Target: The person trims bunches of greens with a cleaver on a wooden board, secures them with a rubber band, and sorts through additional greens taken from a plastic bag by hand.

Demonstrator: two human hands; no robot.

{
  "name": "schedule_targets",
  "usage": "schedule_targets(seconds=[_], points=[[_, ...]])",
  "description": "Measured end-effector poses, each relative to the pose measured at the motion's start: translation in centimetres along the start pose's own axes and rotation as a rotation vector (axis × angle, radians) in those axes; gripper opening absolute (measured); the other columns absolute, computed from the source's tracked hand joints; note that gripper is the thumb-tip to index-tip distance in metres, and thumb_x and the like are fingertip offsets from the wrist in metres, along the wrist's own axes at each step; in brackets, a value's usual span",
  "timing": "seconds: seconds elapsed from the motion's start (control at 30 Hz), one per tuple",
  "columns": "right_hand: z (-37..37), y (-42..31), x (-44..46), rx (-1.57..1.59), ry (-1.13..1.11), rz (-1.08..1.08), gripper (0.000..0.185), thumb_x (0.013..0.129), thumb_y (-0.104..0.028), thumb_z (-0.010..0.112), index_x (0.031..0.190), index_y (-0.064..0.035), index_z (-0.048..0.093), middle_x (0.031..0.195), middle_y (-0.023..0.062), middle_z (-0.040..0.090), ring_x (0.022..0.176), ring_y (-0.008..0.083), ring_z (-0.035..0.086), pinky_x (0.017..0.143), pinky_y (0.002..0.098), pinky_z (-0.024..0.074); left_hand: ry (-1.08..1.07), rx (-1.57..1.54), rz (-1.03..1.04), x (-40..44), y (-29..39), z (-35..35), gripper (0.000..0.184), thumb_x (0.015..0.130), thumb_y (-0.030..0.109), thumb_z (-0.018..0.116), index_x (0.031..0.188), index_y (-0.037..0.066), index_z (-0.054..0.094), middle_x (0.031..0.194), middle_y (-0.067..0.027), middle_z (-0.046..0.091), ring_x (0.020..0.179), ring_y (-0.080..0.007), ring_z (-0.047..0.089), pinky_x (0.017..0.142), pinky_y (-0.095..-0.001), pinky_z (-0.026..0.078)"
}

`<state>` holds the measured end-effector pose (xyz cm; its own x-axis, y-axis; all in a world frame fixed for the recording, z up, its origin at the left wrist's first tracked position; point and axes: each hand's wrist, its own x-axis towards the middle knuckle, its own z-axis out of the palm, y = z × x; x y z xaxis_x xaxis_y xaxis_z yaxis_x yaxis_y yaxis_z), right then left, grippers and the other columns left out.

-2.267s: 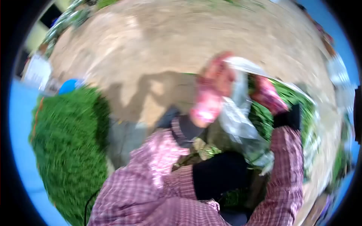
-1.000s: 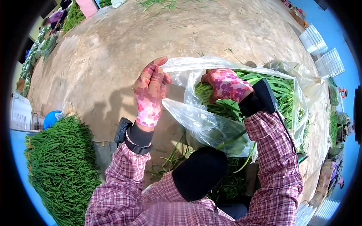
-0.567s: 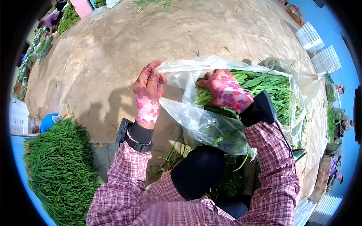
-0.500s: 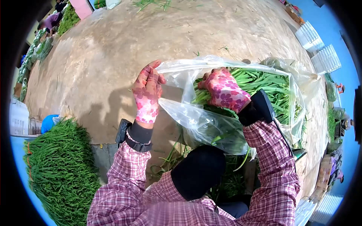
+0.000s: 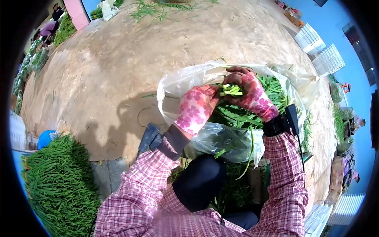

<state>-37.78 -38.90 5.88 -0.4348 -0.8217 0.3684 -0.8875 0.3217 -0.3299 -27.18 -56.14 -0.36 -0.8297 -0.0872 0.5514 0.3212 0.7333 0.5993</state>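
A clear plastic bag (image 5: 227, 138) lies open on the floor in front of me, with long green stalks (image 5: 274, 89) inside. My right hand (image 5: 252, 94), in a pink flowered glove, is wrapped round a small bunch of stalks (image 5: 231, 90), their pale cut ends facing left. My left hand (image 5: 198, 108), gloved the same way, is at the bag's mouth with its fingers pressed together beside those ends. Whatever the left fingers pinch is too small to make out. One loose green stalk (image 5: 251, 152) hangs over the bag's near side.
A large banded pile of greens (image 5: 59, 185) stands at the left, near a blue object (image 5: 46, 139). White crates (image 5: 310, 39) are stacked at the upper right. Other people, one in purple (image 5: 48, 28), are far off. My dark-covered knee (image 5: 199, 181) is below the bag.
My left hand has let go of the bag's edge and moved right, next to my right hand. My right hand has turned, and the stalks' cut ends now show. The view has shifted slightly.
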Motion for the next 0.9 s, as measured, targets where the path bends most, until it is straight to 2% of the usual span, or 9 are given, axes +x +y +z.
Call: schedule_targets(seconds=[0.17, 0.23, 0.4, 0.5, 0.57, 0.63, 0.7, 0.8, 0.9], points=[[-2.5, -0.9, -1.7, 0.354, 0.233, 0.278, 0.04, 0.071, -0.006, 0.079, 0.107, -0.0016, 0.062, 0.11, 0.0117, 0.062, 0.103, 0.0223, 0.06, 0.09, 0.0321, 0.0486, -0.258, 0.353, -0.024, -1.7, -4.3, 2.3, 0.017, 0.081, 0.006, 0.061, 0.094, 0.005, 0.072, 0.103, -0.0125, 0.068, 0.092, -0.0295, 0.065, 0.078, -0.0359, 0.053], [-2.5, -0.9, -1.9, 0.32, 0.235, 0.208, 0.039, 0.07, -0.007, 0.078, 0.105, -0.0022, 0.062, 0.107, 0.0121, 0.063, 0.1, 0.0252, 0.061, 0.09, 0.0339, 0.048, -0.104, 0.352, 0.062, -0.6, -1.9, 0.1, 0.055, 0.076, 0.022, 0.071, 0.127, 0.008, 0.058, 0.139, -0.021, 0.047, 0.126, -0.0353, 0.045, 0.105, -0.0477, 0.037], [-2.2, -1.2, -2.1, 0.146, 0.207, 0.059, 0.035, 0.068, -0.012, 0.079, 0.1, -0.008, 0.065, 0.096, 0.0089, 0.066, 0.096, 0.0248, 0.062, 0.1, 0.0399, 0.0408, -0.591, 0.446, -0.031, 4.1, 1.9, 3.7, 0.109, 0.056, 0.071, 0.075, 0.146, 0.022, 0.04, 0.16, -0.0166, 0.001, 0.146, -0.0423, 0.003, 0.112, -0.0643, 0.007], [-5.6, -3.2, -3.9, 0.363, 0.357, 0.417, 0.039, 0.07, -0.012, 0.081, 0.104, -0.0035, 0.064, 0.104, 0.0049, 0.067, 0.099, 0.0196, 0.063, 0.09, 0.0305, 0.0489, -0.871, 0.341, -0.253, 4.1, -1.0, 6.4, 0.125, 0.057, 0.068, 0.078, 0.154, 0.025, 0.012, 0.159, -0.0163, 0.011, 0.143, -0.0413, 0.02, 0.108, -0.0667, 0.021], [-9.0, -3.1, -5.4, 0.558, 0.534, 0.328, 0.036, 0.074, -0.011, 0.078, 0.106, -0.0009, 0.063, 0.104, 0.0074, 0.066, 0.099, 0.0216, 0.064, 0.088, 0.0316, 0.051, -0.876, 0.258, -0.214, 3.9, -2.6, 7.1, 0.128, 0.059, 0.063, 0.079, 0.155, 0.023, 0.004, 0.157, -0.019, 0.019, 0.139, -0.04, 0.032, 0.107, -0.0621, 0.028], [-13.3, -3.8, -6.7, 0.679, 0.603, 0.071, 0.031, 0.079, -0.011, 0.073, 0.106, 0.0012, 0.062, 0.101, 0.0126, 0.066, 0.099, 0.0266, 0.064, 0.089, 0.035, 0.0517, -0.895, 0.242, -0.22, 4.2, -2.5, 6.7, 0.124, 0.062, 0.06, 0.079, 0.154, 0.016, 0.01, 0.152, -0.0216, 0.031, 0.135, -0.0391, 0.038, 0.108, -0.0484, 0.035], [-18.3, -6.7, -7.3, 0.602, 0.689, -0.138, 0.028, 0.083, -0.011, 0.069, 0.106, 0.0037, 0.061, 0.1, 0.0159, 0.066, 0.099, 0.0301, 0.065, 0.088, 0.0365, 0.053, -0.936, 0.206, -0.183, 4.4, -4.3, 8.0, 0.124, 0.063, 0.066, 0.075, 0.154, 0.012, 0.011, 0.151, -0.0194, 0.033, 0.137, -0.0369, 0.037, 0.109, -0.0567, 0.029], [-23.2, -9.0, -9.2, 0.596, 0.907, 0.236, 0.027, 0.086, -0.009, 0.067, 0.107, 0.0064, 0.06, 0.1, 0.0197, 0.068, 0.092, 0.0306, 0.067, 0.084, 0.0391, 0.0555, -0.868, 0.128, -0.126, 4.2, -4.7, 8.1, 0.125, 0.062, 0.066, 0.076, 0.152, 0.005, 0.014, 0.146, -0.0209, 0.041, 0.133, -0.0348, 0.043, 0.11, -0.0458, 0.033], [-27.3, -11.8, -11.1, 0.621, 0.953, 0.154, 0.026, 0.086, -0.01, 0.068, 0.106, 0.0064, 0.061, 0.097, 0.0201, 0.069, 0.087, 0.0273, 0.068, 0.079, 0.0367, 0.0569, -0.902, 0.174, -0.111, 4.7, -5.0, 8.1, 0.122, 0.063, 0.067, 0.074, 0.152, 0.008, 0.016, 0.147, -0.02, 0.041, 0.136, -0.0343, 0.039, 0.111, -0.049, 0.03]])
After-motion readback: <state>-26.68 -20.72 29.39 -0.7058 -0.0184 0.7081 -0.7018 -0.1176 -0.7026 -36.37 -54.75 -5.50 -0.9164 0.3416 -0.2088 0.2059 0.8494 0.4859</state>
